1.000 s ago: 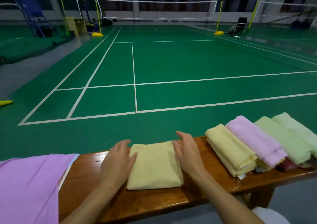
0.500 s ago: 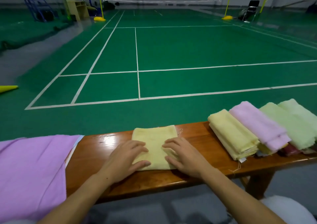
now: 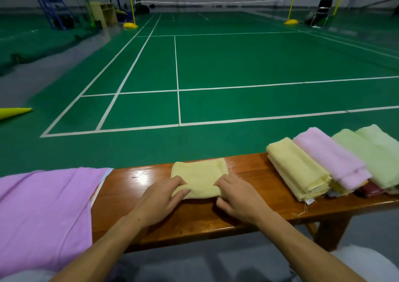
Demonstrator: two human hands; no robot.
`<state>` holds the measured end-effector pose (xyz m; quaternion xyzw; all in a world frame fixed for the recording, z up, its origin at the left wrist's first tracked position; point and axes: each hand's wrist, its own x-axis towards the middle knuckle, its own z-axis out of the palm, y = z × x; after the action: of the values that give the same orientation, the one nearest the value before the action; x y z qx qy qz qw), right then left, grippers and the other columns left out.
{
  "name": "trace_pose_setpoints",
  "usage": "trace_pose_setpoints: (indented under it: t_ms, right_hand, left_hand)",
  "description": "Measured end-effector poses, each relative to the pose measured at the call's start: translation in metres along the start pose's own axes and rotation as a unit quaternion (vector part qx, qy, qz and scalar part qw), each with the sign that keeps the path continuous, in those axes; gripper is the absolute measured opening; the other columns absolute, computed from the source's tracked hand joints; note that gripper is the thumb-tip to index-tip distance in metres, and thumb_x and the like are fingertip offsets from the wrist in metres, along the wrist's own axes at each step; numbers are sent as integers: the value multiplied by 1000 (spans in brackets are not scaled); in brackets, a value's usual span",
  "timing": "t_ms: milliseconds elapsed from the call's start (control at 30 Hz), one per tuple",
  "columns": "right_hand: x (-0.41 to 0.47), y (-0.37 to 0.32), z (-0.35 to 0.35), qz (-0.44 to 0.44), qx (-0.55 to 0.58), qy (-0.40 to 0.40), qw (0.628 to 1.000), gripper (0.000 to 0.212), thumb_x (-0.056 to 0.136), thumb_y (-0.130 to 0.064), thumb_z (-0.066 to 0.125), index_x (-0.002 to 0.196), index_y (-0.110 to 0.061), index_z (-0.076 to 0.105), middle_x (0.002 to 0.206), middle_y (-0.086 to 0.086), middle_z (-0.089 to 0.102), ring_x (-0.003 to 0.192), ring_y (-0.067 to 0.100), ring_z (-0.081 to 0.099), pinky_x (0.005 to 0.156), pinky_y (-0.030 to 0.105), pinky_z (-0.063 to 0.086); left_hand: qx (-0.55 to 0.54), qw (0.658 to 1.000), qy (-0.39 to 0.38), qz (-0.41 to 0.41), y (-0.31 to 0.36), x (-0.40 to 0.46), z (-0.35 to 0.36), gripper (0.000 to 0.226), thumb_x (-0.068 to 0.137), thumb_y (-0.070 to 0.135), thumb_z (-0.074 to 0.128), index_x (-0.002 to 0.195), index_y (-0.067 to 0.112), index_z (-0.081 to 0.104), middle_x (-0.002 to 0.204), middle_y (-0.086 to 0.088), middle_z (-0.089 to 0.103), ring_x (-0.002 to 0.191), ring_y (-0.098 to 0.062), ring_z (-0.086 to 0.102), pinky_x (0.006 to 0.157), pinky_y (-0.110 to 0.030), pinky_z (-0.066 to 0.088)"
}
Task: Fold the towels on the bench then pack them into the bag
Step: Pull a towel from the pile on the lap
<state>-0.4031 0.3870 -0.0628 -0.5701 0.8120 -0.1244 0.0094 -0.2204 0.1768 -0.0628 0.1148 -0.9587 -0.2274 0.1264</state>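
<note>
Yellow towel [image 3: 199,177] flat on wooden bench [image 3: 248,169] — left hand [image 3: 158,199] and right hand [image 3: 238,197] each pinch its near corners, thumbs tucked under the lifted edge.

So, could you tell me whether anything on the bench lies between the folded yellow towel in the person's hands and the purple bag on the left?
Nothing visible does. Between the yellow towel, gripped by left hand and right hand, and the purple bag is only bare bench.
</note>
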Motion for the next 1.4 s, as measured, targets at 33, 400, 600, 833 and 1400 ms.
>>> trace_pose_setpoints:
  t_ms: [33, 400, 600, 833, 1400]
  right_hand:
    - [-1, 0, -2, 25, 28, 11, 999, 36, 100, -44, 52, 131, -25, 57, 124, -6, 63, 109, 11, 57, 96, 33, 54]
    - [0, 15, -9, 150, 317, 79, 933, 29, 95, -43, 67, 121, -33, 62, 114, -20, 66, 103, -1, 62, 88, 35, 58]
    - [19, 26, 2, 235, 199, 80, 948, 51, 94, -54, 65, 137, -29, 54, 124, -11, 63, 109, 8, 62, 93, 38, 58]
    - [19, 1, 16, 14, 14, -18, 1000, 62, 110, -60, 21, 165, -31, 22, 173, -5, 15, 160, 20, 7, 130, 46, 14]
    - [12, 4, 6, 70, -41, -68, 994, 67, 100, -74, 30, 156, -37, 34, 143, -7, 51, 124, 15, 46, 104, 35, 45]
  left_hand:
    - [-19, 1000, 4, -11, 1, -1, -1, 39, 98, 70, 38, 109, 37, 56, 89, 26, 62, 80, 4, 56, 74, -31, 50]
    - [-196, 975, 87, -52, 3, 5, 0, 15, 88, 40, 74, 98, 33, 66, 93, 15, 69, 82, -10, 66, 68, -28, 53]
    - [-24, 981, 101, -162, -4, 25, 10, 42, 82, 64, 66, 115, 38, 61, 100, 17, 65, 90, -11, 65, 77, -40, 57]
    - [144, 987, -58, -45, 7, 15, 30, 70, 101, 68, 5, 164, 40, 18, 173, 11, 14, 160, -14, 8, 128, -39, 15]
    - [103, 963, -40, -246, 9, 17, -7, 52, 84, 85, 49, 93, 34, 53, 88, 16, 59, 84, -10, 59, 70, -33, 50]
